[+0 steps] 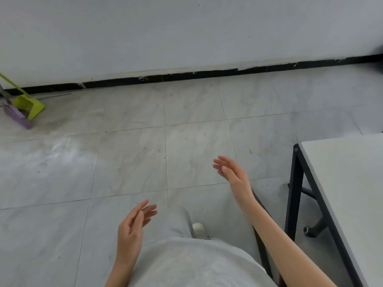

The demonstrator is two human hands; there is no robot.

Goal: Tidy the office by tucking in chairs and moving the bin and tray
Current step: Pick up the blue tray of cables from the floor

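dustpan (31, 107) & broom (17, 117) far left by wall (186, 27); table (344, 183) right, chair caster (308, 229) under it

Office: desk (352, 183), chair caster (308, 229)

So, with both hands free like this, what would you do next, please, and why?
Probably turn right toward the desk: both the left hand and right hand are open and empty, and a chair base shows beneath it, the only task item in sight.
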